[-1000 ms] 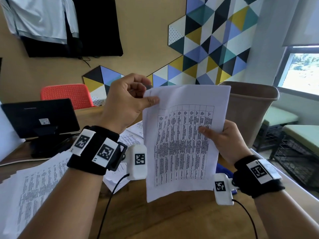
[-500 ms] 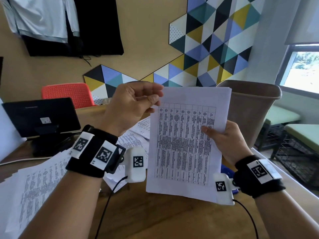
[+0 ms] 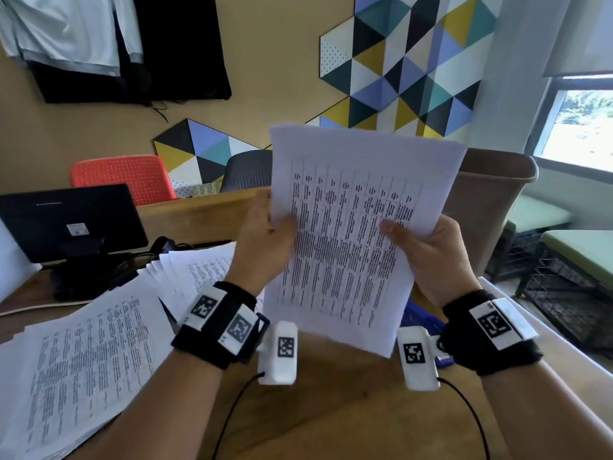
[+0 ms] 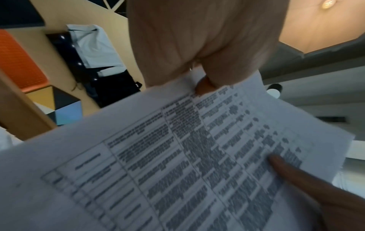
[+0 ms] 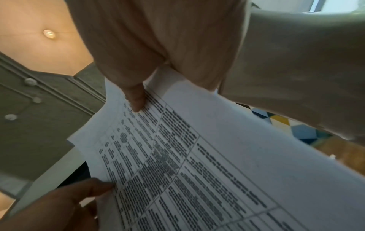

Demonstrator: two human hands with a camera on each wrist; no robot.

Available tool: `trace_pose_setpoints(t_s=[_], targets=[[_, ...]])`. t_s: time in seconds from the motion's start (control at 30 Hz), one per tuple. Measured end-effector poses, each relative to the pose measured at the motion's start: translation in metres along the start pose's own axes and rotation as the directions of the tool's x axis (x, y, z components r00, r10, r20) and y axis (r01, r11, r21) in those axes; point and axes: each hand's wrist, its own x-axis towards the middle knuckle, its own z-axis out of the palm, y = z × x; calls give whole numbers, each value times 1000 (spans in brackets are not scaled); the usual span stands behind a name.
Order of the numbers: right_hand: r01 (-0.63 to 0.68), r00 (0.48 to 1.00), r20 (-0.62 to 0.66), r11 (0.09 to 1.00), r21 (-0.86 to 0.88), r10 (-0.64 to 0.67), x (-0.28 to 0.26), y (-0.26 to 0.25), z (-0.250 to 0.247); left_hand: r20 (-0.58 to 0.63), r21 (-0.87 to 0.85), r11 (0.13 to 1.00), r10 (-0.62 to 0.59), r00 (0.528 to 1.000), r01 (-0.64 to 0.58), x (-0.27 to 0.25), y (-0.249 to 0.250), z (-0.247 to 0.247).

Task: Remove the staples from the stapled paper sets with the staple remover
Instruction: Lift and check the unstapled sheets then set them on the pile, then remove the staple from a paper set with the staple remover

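Note:
I hold one paper set (image 3: pixel 345 247), white sheets printed with a table, upright above the wooden table (image 3: pixel 331 413). My left hand (image 3: pixel 278 229) pinches its left edge at mid height, thumb on the front and fingers hidden behind. My right hand (image 3: pixel 406 239) pinches the right edge the same way. In the left wrist view the paper set (image 4: pixel 177 164) fills the lower frame, with my left thumb (image 4: pixel 204 88) on it. In the right wrist view my right thumb (image 5: pixel 136 100) presses the paper set (image 5: pixel 207 156). No staple or staple remover can be made out.
Loose printed sheets (image 3: pixel 86 360) are fanned over the table's left side. A black screen (image 3: pixel 73 220) stands at the far left and a brown bin (image 3: pixel 494 200) behind the paper on the right. A blue object (image 3: pixel 423 318) lies under my right wrist.
My left hand has left the set's top left corner and come down to grip the left edge at mid height. The paper now stands higher and leans slightly right.

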Motion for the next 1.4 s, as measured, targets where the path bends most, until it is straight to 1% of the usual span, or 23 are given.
trace_pose_setpoints(t_s=[0.1,0.17,0.23,0.33,0.5,0.57,0.63,0.8,0.87,0.93,0.97,1.0,1.03,1.07,1.1,1.13,1.17,1.2,1.23,1.27,1.33,1.37,1.4], targets=[[125,990,-56,987,-101,-131,0,-14,9,-186,-24,985,165,968,-172,-6,9,14],[145,984,-84,979,-141,-158,-1,-16,12,-254,13,979,202,946,-205,-14,8,20],[93,989,-94,979,-180,-111,-5,-8,14,-264,34,990,141,954,-137,-24,-1,26],[-38,997,-77,967,-252,19,-13,15,13,-212,54,998,29,977,-17,-39,-18,31],[-108,993,-79,963,-245,91,-13,25,9,-189,61,997,-24,982,36,-36,-22,27],[-111,993,-57,969,-222,101,-10,21,7,-173,75,996,-32,984,45,-29,-17,21],[-137,990,8,970,-198,141,-9,19,3,-179,90,995,-15,984,31,-20,-9,15],[-278,943,148,950,-140,298,-20,25,0,-199,81,995,-34,979,51,5,-11,6],[-337,905,206,923,-184,371,-23,33,-4,-194,128,987,-75,978,101,3,-22,7],[-343,882,219,887,-310,418,-22,40,-12,-195,180,971,-123,973,159,-6,-33,9],[-307,886,196,848,-431,421,-20,43,-17,-196,211,960,-144,970,185,-10,-40,10],[-258,892,156,763,-593,423,-17,46,-24,-193,243,948,-158,968,204,-14,-47,10],[-210,895,102,612,-762,435,-14,48,-31,-186,275,938,-163,969,211,-18,-54,10],[-165,887,51,418,-893,458,-12,52,-37,-176,300,931,-158,972,206,-21,-59,10],[-130,859,14,244,-961,513,-12,57,-42,-163,319,928,-150,975,196,-22,-64,11],[-103,805,-19,108,-989,593,-13,62,-46,-148,331,925,-143,979,186,-24,-69,12],[-84,746,-49,22,-996,664,-15,67,-48,-134,337,924,-143,981,181,-25,-72,14],[-80,705,-77,-28,-996,705,-17,71,-49,-120,339,924,-147,982,179,-27,-76,16],[-101,686,-101,-43,-994,721,-19,74,-50,-108,340,923,-154,982,182,-29,-79,18],[-130,685,-118,-40,-991,719,-19,75,-51,-96,342,921,-161,982,184,-30,-83,20],[-195,726,-133,16,-981,675,-20,75,-51,-75,352,916,-176,982,191,-33,-88,22],[-251,759,-146,78,-965,635,-21,75,-51,-63,349,917,-185,981,195,-35,-90,23],[-323,795,-170,169,-931,582,-21,73,-49,-47,341,918,-198,979,202,-37,-92,25]])
